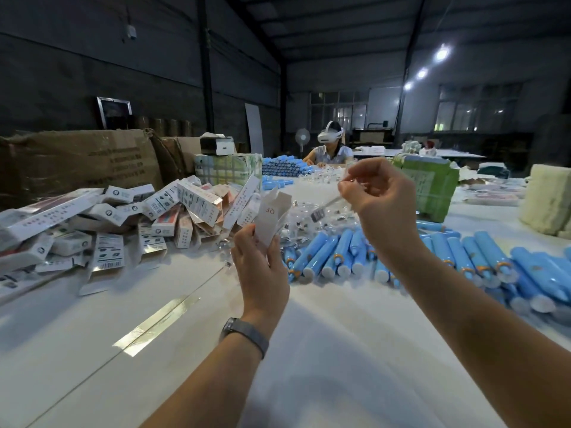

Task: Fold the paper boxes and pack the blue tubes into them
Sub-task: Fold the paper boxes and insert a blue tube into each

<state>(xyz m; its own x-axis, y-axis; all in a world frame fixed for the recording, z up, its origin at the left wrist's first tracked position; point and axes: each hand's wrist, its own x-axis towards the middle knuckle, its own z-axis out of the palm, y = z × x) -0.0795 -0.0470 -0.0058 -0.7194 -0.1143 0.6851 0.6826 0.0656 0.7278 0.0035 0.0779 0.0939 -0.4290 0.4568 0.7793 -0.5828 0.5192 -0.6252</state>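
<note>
A bare stretch of white tabletop (309, 366) lies nearest, crossed by both forearms. Above it, an opened box (272, 216) is gripped by the left hand (261, 267), fingers curled round its lower end, the open mouth with raised flaps turned up and away. The right hand (375, 193) is held higher and apart, fingertips pinched on a small clear packet (324, 208) with a dark piece at its low end; what the packet holds cannot be made out.

The step in hand is judged to be loading the box. It would be done best if the mouth were kept square and the flaps spread, so nothing catches on the way in, and if the box were held lightly enough not to be crushed.

The tubes (463, 257) lie in rows on the tabletop to the right, below the right hand. Finished boxes (123, 217) are heaped at left.
</note>
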